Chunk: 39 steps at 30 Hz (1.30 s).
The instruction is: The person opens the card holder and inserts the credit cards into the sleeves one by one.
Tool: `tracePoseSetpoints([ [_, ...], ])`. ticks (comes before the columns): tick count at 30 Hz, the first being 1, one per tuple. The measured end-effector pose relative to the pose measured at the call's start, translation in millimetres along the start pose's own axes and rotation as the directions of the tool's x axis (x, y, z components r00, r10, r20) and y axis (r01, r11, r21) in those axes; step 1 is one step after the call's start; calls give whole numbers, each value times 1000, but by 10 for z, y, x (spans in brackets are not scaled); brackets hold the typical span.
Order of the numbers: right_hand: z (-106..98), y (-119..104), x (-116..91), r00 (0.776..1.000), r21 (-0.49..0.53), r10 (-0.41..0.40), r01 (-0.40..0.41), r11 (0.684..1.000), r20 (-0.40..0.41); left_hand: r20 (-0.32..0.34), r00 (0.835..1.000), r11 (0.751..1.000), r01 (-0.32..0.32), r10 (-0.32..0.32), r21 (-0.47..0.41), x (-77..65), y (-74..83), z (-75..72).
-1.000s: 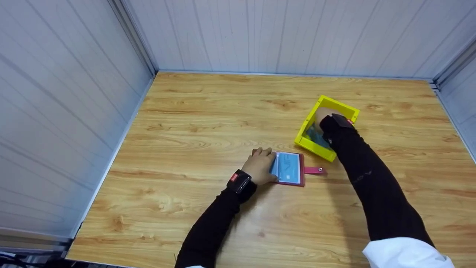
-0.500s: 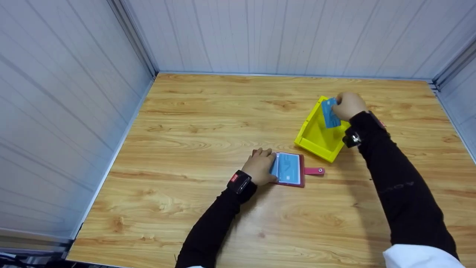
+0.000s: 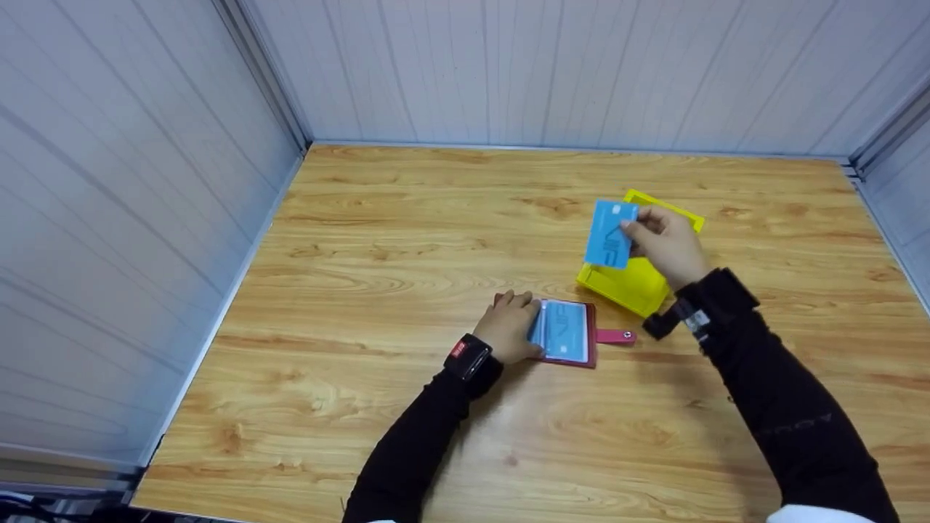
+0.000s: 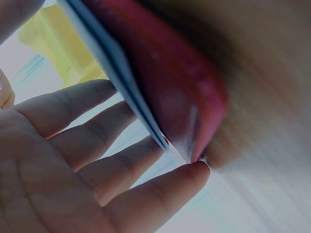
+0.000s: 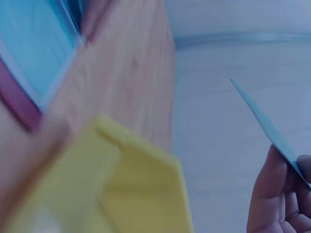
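A pink-red card holder (image 3: 591,341) lies spread on the table, a blue card showing in its clear sleeve (image 3: 565,330). My left hand (image 3: 507,328) rests over its left part, thumb at the near edge. In the left wrist view the fingers (image 4: 141,194) are spread and nearly straight, tips against the sleeves and cover (image 4: 194,97). My right hand (image 3: 672,243) pinches a blue card (image 3: 609,236) between thumb and fingers, above the yellow box (image 3: 628,287). In the right wrist view that card (image 5: 265,124) shows almost edge-on.
The wooden table (image 3: 363,254) meets pale panel walls (image 3: 465,73) at the back and sides. The card holder's snap strap (image 3: 615,336) points right, just in front of the yellow box. Dark cables (image 3: 43,508) lie at the lower left corner.
My right hand has come out of the yellow box with a blue card, then moved left and turned the card's printed face up. The left hand stays on the card holder.
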State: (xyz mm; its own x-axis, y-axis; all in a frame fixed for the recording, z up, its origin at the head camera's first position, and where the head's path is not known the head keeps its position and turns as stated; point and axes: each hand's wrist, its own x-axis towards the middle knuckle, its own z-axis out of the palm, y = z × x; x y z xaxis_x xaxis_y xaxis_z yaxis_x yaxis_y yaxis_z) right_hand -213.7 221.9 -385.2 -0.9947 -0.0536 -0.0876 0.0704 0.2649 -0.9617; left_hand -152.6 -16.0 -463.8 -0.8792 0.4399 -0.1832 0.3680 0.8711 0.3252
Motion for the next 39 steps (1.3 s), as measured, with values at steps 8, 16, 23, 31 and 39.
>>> tracePoseSetpoints([
  [8,370,397,-341,991,91,-22,10,996,128,-5,1000,1000,-5,5,5,1,9,-10],
  [16,536,791,-454,974,111,55,-80,991,219,7,1000,1000,6,-6,6,-7,13,-26],
  [23,538,931,-488,951,225,173,-233,946,257,9,1000,1000,1,-1,5,-20,13,-20],
  [31,515,960,-512,956,213,200,-245,946,214,9,1000,1000,8,-8,6,-32,6,-16],
  [39,516,991,-529,958,236,192,-241,941,214,13,1000,997,6,-7,77,-53,46,-2],
])
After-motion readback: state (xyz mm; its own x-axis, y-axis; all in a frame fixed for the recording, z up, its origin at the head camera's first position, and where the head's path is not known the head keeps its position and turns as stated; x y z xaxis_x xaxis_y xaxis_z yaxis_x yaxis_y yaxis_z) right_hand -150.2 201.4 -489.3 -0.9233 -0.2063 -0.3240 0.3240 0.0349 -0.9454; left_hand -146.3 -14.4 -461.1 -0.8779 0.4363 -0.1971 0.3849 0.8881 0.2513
